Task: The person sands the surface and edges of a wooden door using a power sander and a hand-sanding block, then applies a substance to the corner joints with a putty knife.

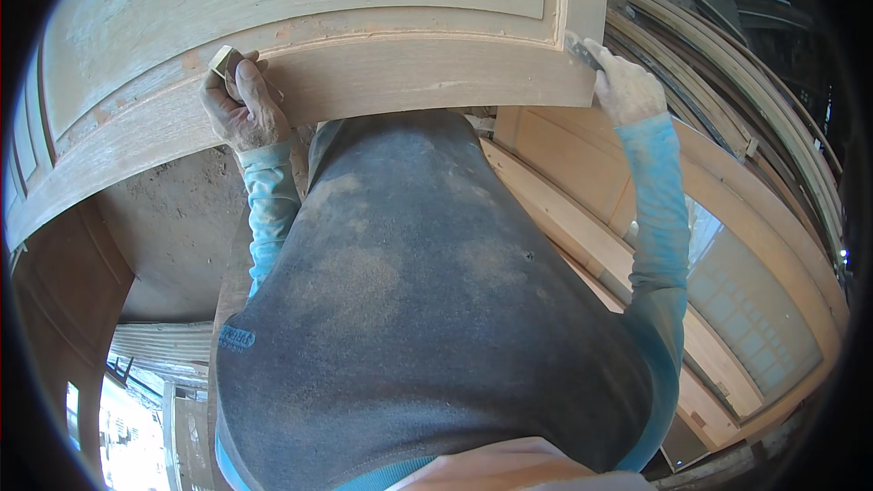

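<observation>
A pale wooden panel door (436, 77) lies flat in front of me, its near edge against my body. Reddish-brown smears of filler mark the groove beside its raised panel (300, 0). At the left, above the near rail, my left hand (244, 107) is closed around a small yellowish block-like piece (224, 60); its exact kind is unclear. My right hand (629, 84) is at the door's near right corner, fingers wrapped around a putty knife (582, 51). The knife's blade meets the wood near the groove's corner. My fingers hide most of its handle.
Long wooden strips (727, 82) are stacked on the right. Below them rests another wooden door with a glass pane (741, 295), beside loose boards (582, 218). A brown panelled door (68, 309) stands at the lower left, near corrugated sheeting (164, 343).
</observation>
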Demonstrator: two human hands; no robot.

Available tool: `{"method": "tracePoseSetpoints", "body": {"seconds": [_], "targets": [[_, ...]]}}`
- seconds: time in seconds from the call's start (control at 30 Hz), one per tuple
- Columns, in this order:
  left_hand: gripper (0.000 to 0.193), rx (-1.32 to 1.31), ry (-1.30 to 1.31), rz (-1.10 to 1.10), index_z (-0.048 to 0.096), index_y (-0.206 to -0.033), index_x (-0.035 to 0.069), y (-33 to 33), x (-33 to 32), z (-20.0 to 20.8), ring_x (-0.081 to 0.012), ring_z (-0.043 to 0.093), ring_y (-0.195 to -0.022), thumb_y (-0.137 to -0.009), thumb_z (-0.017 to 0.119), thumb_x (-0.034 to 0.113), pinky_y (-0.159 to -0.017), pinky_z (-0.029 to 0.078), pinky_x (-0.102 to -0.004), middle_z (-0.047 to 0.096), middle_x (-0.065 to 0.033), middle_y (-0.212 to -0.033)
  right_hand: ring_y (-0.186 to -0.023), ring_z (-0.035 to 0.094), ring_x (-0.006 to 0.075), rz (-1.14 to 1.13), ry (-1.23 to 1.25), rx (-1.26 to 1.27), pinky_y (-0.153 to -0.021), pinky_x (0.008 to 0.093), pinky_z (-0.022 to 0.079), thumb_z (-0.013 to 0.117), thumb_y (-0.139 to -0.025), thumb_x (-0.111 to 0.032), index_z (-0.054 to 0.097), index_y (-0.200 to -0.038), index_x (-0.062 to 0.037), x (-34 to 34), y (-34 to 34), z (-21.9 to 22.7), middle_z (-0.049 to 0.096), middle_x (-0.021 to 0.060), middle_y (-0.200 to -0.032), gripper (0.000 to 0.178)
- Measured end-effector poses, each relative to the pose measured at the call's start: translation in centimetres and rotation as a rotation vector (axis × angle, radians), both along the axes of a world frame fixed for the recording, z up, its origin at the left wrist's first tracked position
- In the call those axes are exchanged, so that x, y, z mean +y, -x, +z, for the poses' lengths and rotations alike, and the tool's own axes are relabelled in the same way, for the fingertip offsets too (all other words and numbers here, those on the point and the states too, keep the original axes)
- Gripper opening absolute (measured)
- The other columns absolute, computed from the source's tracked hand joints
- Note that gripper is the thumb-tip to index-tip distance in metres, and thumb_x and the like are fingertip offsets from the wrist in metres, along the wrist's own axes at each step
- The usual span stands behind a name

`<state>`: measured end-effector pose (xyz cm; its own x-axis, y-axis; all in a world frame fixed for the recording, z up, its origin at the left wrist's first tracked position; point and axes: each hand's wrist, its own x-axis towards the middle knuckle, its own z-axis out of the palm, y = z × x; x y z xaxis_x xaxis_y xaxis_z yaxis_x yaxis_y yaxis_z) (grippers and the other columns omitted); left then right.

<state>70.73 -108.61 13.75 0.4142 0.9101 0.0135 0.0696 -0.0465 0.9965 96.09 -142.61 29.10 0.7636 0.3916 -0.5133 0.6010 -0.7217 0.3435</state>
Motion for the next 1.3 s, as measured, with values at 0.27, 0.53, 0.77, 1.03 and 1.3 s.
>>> {"method": "tracePoseSetpoints", "body": {"seconds": [0.27,0.53,0.77,1.03,1.3], "targets": [[0.04,0.051,0.002,0.048,0.049,-0.13,-0.003,-0.1,-0.2,-0.3,-0.0073,0.057,-0.069,-0.107,0.062,0.027,-0.063,0.05,-0.0225,0.071,-0.0126,-0.106,-0.088,0.071,0.035,0.19,-0.26,0.163,-0.079,0.0486,0.059,0.054,-0.096,-0.015,0.066,-0.136,-0.0267,-2.0,-1.6,-0.3,0.072,0.0095,-0.099,0.043],[0.044,0.104,-0.103,0.11,0.052,-0.125,-0.005,-0.4,0.0,-0.6,-0.0079,0.055,-0.061,-0.105,0.063,0.033,-0.07,0.055,-0.0272,0.068,-0.0088,-0.08,-0.085,0.074,0.0289,0.406,0.015,0.244,-0.073,0.0438,0.061,0.054,-0.097,-0.007,0.057,-0.146,-0.0188,-0.4,-2.5,1.2,0.069,0.0094,-0.1,0.05],[0.045,0.099,-0.116,0.131,0.051,-0.124,-0.006,-0.4,0.2,-1.0,-0.0104,0.058,-0.063,-0.105,0.063,0.033,-0.077,0.058,-0.0306,0.068,-0.0102,-0.082,-0.083,0.074,0.0265,0.458,0.017,0.212,-0.069,0.0411,0.062,0.055,-0.097,-0.006,0.056,-0.147,-0.0177,-1.2,-2.1,1.4,0.067,0.0095,-0.1,0.052],[0.04,0.087,-0.087,0.12,0.052,-0.127,-0.001,0.1,0.3,-1.3,-0.0093,0.061,-0.068,-0.104,0.066,0.028,-0.067,0.053,-0.0233,0.074,-0.015,-0.102,-0.078,0.072,0.0268,0.358,-0.174,0.168,-0.068,0.0412,0.06,0.059,-0.093,-0.008,0.062,-0.141,-0.0241,-2.9,-4.0,1.1,0.068,0.0044,-0.093,0.051],[0.041,0.09,-0.091,0.131,0.051,-0.123,-0.005,-0.8,-0.2,-0.5,-0.0109,0.061,-0.067,-0.105,0.063,0.03,-0.073,0.056,-0.0288,0.071,-0.013,-0.09,-0.074,0.07,0.0285,0.387,-0.226,0.206,-0.065,0.0405,0.059,0.064,-0.095,-0.012,0.062,-0.141,-0.0225,-3.2,-3.9,0.0,0.066,0.0075,-0.092,0.048]]}}
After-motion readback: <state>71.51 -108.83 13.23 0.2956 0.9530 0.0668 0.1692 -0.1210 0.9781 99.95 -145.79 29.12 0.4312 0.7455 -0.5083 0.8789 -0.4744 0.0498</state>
